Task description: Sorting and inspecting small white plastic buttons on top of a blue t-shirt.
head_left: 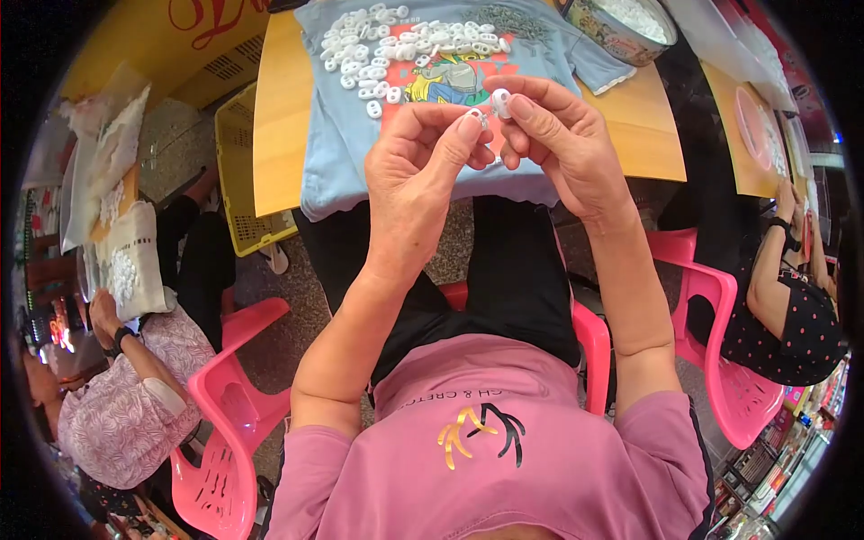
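Note:
Above the edge of a blue T-shirt spread on the table, both my hands are raised close together. My left hand pinches a small, shiny, wire-like metal piece between thumb and forefinger; its exact kind is too small to make out. Thumb and forefinger of my right hand grip a white oval plastic piece, partly covered by the fingers. Farther back on the cloth lie many white oval pieces with two holes. Beside them is a heap of small grey metal parts.
A round tin of white pieces stands at the table's far right. A yellow crate sits left of the wooden table. Pink chairs flank me. People work at either side, one at a table with a pink basin.

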`<state>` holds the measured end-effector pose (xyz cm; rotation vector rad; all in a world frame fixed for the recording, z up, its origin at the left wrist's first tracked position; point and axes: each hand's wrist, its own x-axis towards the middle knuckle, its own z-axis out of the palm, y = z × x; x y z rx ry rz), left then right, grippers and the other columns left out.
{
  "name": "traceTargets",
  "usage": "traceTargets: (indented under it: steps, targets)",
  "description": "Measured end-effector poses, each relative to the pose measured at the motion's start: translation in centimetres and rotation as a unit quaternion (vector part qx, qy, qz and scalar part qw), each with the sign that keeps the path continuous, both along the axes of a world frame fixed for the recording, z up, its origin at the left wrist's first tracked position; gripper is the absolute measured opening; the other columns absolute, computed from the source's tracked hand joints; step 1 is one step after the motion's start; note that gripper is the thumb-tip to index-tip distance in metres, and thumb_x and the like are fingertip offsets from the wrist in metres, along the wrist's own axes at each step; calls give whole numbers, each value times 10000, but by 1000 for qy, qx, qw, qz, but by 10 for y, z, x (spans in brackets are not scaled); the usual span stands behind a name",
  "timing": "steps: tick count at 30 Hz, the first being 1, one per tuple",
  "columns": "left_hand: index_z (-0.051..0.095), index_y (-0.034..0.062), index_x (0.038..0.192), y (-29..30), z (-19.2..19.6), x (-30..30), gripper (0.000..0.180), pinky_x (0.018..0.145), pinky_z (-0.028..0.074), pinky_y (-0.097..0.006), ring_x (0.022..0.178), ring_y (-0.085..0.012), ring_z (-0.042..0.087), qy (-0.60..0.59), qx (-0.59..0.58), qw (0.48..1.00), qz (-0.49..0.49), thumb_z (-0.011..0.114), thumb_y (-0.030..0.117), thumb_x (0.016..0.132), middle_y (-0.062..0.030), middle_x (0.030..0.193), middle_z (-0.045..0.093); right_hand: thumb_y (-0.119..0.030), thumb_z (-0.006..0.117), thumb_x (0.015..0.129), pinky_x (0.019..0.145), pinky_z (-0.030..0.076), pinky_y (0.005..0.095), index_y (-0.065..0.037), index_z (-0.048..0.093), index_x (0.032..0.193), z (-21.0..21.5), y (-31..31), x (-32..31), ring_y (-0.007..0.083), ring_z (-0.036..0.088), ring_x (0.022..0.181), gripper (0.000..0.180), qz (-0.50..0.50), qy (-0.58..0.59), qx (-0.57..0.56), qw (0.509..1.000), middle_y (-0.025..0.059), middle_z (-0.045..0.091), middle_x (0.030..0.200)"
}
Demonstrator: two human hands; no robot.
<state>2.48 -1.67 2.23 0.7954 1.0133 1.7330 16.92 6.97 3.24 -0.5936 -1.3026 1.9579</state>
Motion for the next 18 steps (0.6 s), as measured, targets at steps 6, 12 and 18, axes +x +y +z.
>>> traceTargets:
  steps: [6,12,18]
  targets:
    - [592,-29,994,1,0,1,166,697,512,-238,758,-108,622,10,-5,1000,-2,637,116,928,-79,862,663,-128,575,963,633,485,241,28,602,1209,3,-6,-1,75,528,673,293,-19,-37,70,997,9,570,777]
    - [595,-24,982,0,-3,-1,170,681,507,-233,747,-102,615,32,-8,999,-2,645,127,924,-64,848,653,-102,575,957,648,479,225,31,631,1162,6,-10,-6,68,534,686,250,-65,-79,169,980,19,590,852]
    - [598,-28,986,-1,-4,0,155,669,512,-232,740,-109,628,20,-9,1000,6,639,110,927,-73,840,658,-77,578,956,661,455,202,22,639,1156,3,-15,-11,54,530,707,231,-91,-133,243,957,16,594,927]
